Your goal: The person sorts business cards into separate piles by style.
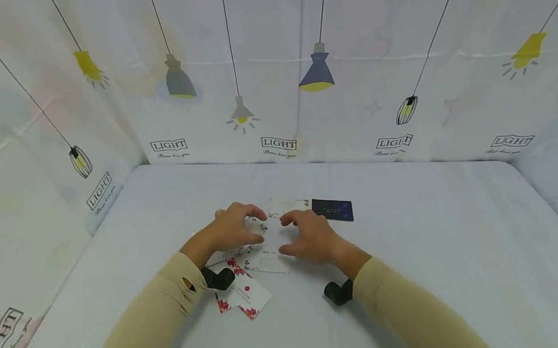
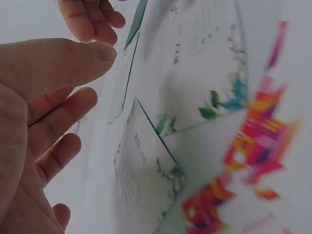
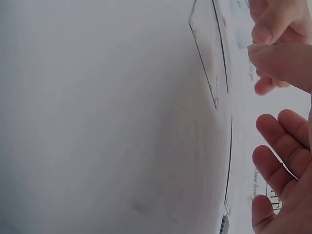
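Observation:
My left hand [image 1: 235,227] hovers over several white cards with leafy prints, fingers loosely curved and nothing between them. Facing it, my right hand [image 1: 314,237] is held with thumb and fingers apart, also holding nothing. Between and below the hands lies a white leaf-print card [image 1: 272,262]. A white card with red flowers [image 1: 250,296] lies nearest the body. Beyond the right hand, a dark blue card [image 1: 333,210] sits beside another white leaf-print card [image 1: 289,204]. The left wrist view shows leafy cards [image 2: 146,170] overlapping. Part of the pile is hidden under the left hand.
A white cloth covers the table [image 1: 455,268]. Behind it hangs a pale curtain [image 1: 265,29] printed with lamps and lettering, which also runs along both sides. Black devices [image 1: 338,294] sit at the wrists, close to the tabletop.

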Tool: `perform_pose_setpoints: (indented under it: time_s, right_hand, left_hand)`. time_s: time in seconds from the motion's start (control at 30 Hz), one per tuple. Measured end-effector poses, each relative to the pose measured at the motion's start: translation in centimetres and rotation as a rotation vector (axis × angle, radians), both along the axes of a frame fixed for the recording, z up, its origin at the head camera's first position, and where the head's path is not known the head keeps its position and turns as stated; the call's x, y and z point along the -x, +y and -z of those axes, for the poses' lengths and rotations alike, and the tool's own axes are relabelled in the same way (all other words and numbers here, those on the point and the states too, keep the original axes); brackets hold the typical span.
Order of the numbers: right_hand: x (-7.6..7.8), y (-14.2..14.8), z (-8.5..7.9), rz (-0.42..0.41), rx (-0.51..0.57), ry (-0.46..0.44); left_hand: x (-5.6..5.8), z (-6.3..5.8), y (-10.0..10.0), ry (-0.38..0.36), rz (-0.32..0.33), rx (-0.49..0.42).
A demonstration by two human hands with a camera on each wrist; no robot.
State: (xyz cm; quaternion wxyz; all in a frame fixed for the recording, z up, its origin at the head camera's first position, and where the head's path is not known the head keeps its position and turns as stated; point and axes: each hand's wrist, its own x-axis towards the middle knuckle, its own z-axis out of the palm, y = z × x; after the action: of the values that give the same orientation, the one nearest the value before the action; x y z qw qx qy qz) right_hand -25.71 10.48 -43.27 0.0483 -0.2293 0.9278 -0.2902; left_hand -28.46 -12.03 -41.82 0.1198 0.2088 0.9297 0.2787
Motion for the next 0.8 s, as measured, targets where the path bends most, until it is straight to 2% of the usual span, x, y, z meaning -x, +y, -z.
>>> perform_pose_setpoints:
  time_s: [0.2,0.43,0.57,0.8]
  right_hand:
    - [-0.9,-0.4,0.0,-0.011,-0.024,-0.026]
    - [-2.0,-0.8,0.3,-0.038,-0.071,-0.018]
    - [-2.4,-0.9,0.3,-0.049,-0.081,-0.015]
    - [-2.8,-0.9,0.3,-0.057,-0.144,-0.005]
  left_hand:
    - [-1.6,0.3,-0.9,-0.031,0.013,0.037]
    - [-3.0,0.6,-1.3,0.003,0.084,0.086]
    - [-3.6,0.7,-1.4,0.013,0.106,0.077]
    - [-4.1,1.0,-1.7,0.036,0.107,0.077]
